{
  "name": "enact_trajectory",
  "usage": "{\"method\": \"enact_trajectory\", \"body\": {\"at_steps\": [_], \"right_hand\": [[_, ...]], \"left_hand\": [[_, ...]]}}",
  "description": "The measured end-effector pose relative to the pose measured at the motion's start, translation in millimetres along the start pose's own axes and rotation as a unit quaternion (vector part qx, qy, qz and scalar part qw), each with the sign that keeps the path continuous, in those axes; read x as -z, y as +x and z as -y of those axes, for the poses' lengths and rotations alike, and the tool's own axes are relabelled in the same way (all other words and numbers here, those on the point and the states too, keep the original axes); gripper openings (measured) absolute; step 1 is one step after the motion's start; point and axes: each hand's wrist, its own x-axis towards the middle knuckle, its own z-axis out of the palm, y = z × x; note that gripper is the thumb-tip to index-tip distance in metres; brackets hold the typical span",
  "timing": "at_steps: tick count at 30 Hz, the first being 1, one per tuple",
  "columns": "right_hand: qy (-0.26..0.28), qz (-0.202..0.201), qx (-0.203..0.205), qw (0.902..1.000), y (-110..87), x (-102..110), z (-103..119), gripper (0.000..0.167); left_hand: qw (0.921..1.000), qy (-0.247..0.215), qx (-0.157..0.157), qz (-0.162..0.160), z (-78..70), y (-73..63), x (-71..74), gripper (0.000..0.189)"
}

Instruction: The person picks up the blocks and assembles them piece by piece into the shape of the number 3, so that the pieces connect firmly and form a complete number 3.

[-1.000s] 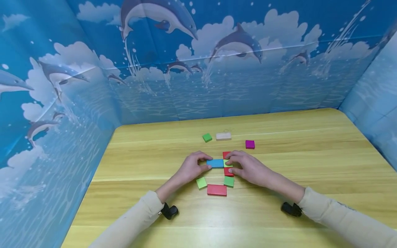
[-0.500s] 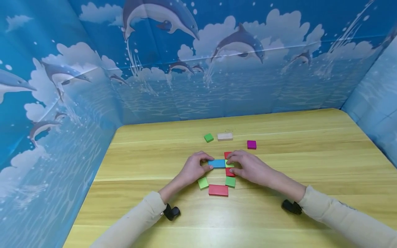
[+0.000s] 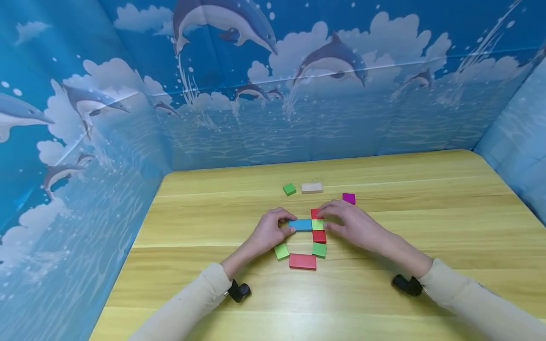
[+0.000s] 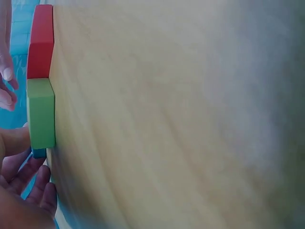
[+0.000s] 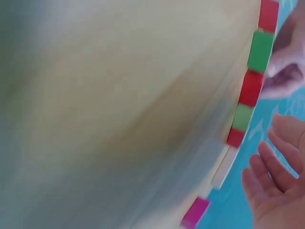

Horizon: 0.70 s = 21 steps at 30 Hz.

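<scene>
My left hand (image 3: 269, 230) pinches the left end of a blue rectangular block (image 3: 301, 225) between thumb and fingers. The block lies flat, its right end against a light green block (image 3: 318, 225). That green block sits in a column between an upper red block (image 3: 314, 213) and a lower red block (image 3: 319, 237). Just right of the column is my right hand (image 3: 356, 225), its fingers loosely bent; in the right wrist view the hand (image 5: 281, 176) holds nothing. Below the column lies a darker green block (image 3: 319, 250).
A long red block (image 3: 303, 261) and a tilted light green block (image 3: 281, 251) lie nearer me. Farther back on the wooden table (image 3: 213, 189) are a green block (image 3: 289, 189), a pale block (image 3: 312, 188) and a magenta block (image 3: 349, 198). A dolphin-print curtain (image 3: 256, 118) stands behind.
My right hand has released the column blocks and drawn back to the right, uncovering the light green and lower red blocks. My left hand keeps its pinch on the blue block.
</scene>
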Motion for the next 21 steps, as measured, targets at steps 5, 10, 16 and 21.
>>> {"method": "enact_trajectory", "body": {"at_steps": [5,10,16,21], "right_hand": [[-0.015,-0.017,-0.024,0.9995,-3.8,10.1,-18.8,0.035],[-0.023,-0.023,-0.030,0.9990,-6.3,19.4,-33.4,0.038],[-0.033,-0.015,-0.037,0.9986,-7.0,27.5,-45.1,0.036],[-0.046,-0.013,-0.033,0.9983,-4.6,33.4,-53.3,0.033]], "left_hand": [[1.0000,-0.001,0.002,-0.002,0.1,-0.6,0.3,0.021],[1.0000,-0.003,0.004,-0.002,0.6,-1.4,1.3,0.021],[0.9999,-0.008,0.007,0.000,-0.5,-0.2,0.0,0.021],[0.9999,-0.007,0.008,-0.003,-1.9,0.9,-0.6,0.021]]}}
